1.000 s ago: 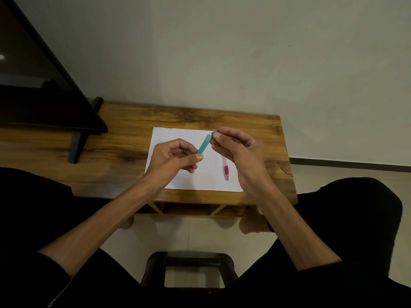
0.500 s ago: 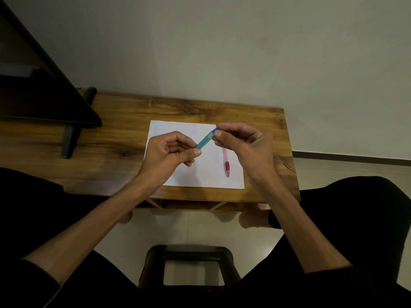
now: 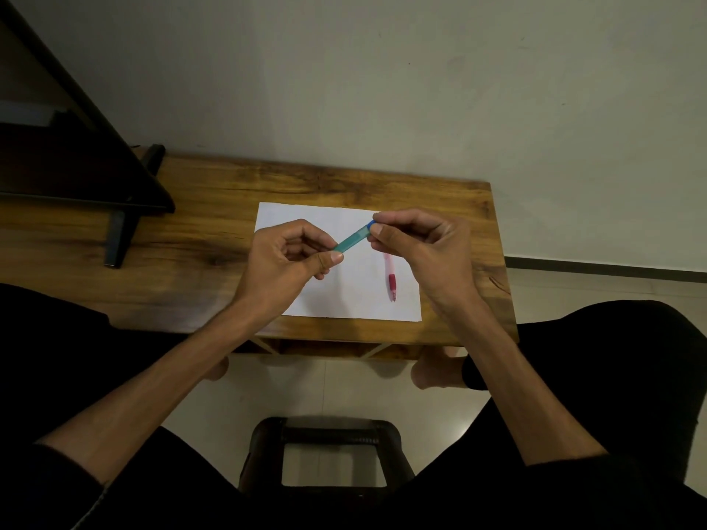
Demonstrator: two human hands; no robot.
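Note:
A teal pen (image 3: 352, 240) with a blue end cap is held slanted above a white sheet of paper (image 3: 346, 288). My left hand (image 3: 285, 263) grips its lower end between thumb and curled fingers. My right hand (image 3: 419, 248) pinches the blue upper end with thumb and fingertips. The pen's lower part is hidden inside my left fist. A red pen (image 3: 391, 279) lies flat on the paper, just below my right hand, tip pointing toward me.
The paper lies on a low wooden table (image 3: 199, 239) against a pale wall. A dark screen on a black stand (image 3: 76, 162) fills the table's left end. A black stool frame (image 3: 325, 449) stands on the tiled floor between my legs.
Both hands keep their hold on the teal pen. The pen has tipped to a flatter slant and the view has shifted slightly, with the table sitting higher in the frame.

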